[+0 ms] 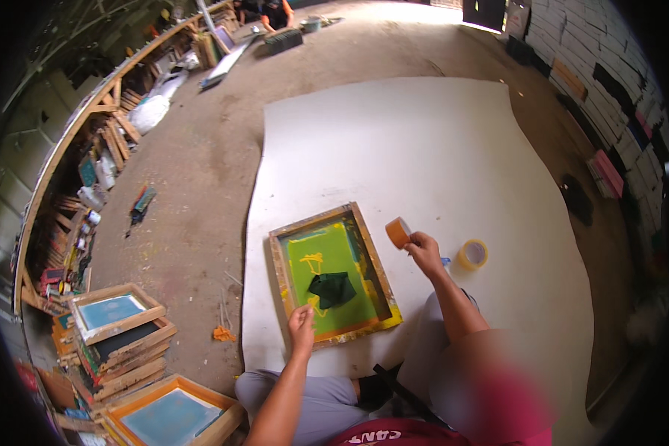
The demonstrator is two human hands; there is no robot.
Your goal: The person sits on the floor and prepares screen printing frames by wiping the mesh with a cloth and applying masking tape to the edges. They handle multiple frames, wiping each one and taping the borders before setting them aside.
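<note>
A wooden screen printing frame (369,253) with green mesh and yellow paint marks lies on a large white sheet (394,141) in front of me. On its mesh rests a crumpled dark green cloth (333,289). My left hand (302,328) is over the frame's lower left part, fingers pinched together; anything between them is too small to make out. Beyond the frame's right side, my right hand (425,254) is closed on a roll of orange-brown tape (398,232), held up by its edge. A second, yellowish tape roll (473,254) lies on the sheet to the right.
Stacked wooden frames (119,312) stand at the left, with another blue-meshed frame (172,416) nearer me. An orange scrap (223,334) lies on the floor. Shelves of frames line the left wall, stacks the right. Another person (277,15) is far off.
</note>
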